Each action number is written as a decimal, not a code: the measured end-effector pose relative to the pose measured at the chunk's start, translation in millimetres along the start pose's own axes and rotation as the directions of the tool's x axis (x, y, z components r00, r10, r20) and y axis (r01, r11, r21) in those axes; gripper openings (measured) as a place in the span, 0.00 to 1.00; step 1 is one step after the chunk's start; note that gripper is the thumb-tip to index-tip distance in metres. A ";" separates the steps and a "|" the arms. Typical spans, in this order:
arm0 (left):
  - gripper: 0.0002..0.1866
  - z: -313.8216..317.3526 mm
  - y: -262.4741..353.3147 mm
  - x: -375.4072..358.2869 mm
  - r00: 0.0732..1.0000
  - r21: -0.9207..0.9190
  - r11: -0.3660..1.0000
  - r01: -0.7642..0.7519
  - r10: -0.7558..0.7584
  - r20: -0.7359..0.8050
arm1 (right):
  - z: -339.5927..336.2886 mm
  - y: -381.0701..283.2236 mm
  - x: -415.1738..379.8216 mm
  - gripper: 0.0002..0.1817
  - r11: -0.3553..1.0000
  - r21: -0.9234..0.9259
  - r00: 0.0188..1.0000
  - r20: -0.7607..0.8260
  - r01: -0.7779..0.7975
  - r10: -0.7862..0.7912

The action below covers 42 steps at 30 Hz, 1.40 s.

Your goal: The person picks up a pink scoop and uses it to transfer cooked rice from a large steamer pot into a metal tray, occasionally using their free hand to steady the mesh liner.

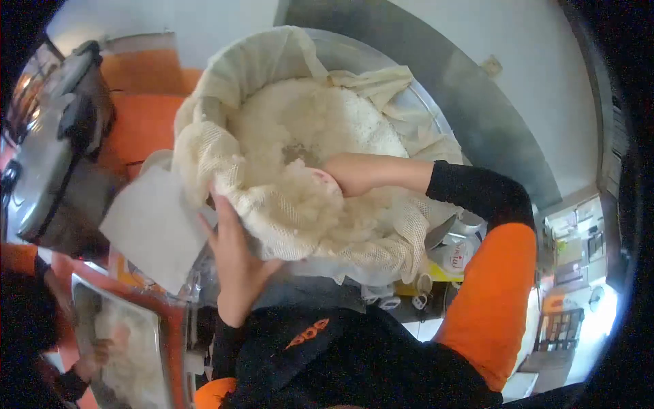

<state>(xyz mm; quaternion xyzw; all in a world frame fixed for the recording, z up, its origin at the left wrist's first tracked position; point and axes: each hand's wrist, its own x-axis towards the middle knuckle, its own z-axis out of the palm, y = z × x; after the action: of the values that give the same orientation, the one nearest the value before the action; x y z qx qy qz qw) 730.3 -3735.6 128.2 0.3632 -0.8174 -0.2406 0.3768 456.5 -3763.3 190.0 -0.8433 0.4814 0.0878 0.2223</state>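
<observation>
A large round metal pot (436,112) is lined with a pale mesh cloth (225,153) draped over its rim. White rice (368,126), loose and clumped, lies inside the cloth. My right hand (340,175) reaches down into the rice and grips a small white bowl (327,183) with reddish marks, its lower part buried. The fingers of that hand are mostly hidden. Against the near left outside of the pot rests my left hand (237,255), fingers and thumb spread, its fingertips touching the hanging cloth.
At lower left, another person's hand (95,358) is over a metal tray (158,327) of rice. A white sheet (146,225) hangs left of the pot. Grey metal equipment (65,163) stands at far left. Cups and containers (458,253) sit below the pot at right.
</observation>
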 end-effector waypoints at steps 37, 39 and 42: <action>0.34 -193.8 -41.2 -366.1 0.820 -0.072 0.927 0.369 -0.361 -0.445 | -52.6 -298.0 -12.0 0.15 0.465 0.884 0.588 -0.351 -0.048 0.729; 0.33 -212.5 -39.7 -381.6 0.811 -0.054 0.932 0.360 -0.340 -0.476 | -42.6 -304.8 7.2 0.15 0.487 0.871 0.693 -0.313 -0.063 0.649; 0.31 -226.7 -35.9 -402.7 0.796 -0.028 0.934 0.355 -0.318 -0.515 | -15.9 -355.5 26.3 0.18 0.564 0.816 0.705 -0.326 -0.127 0.630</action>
<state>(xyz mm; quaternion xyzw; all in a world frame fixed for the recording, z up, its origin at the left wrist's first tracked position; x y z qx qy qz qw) 1106.5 -3472.8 62.6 0.5663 -0.6181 -0.1699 0.5181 771.6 -3635.3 297.8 -0.5252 0.6958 -0.3332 0.3592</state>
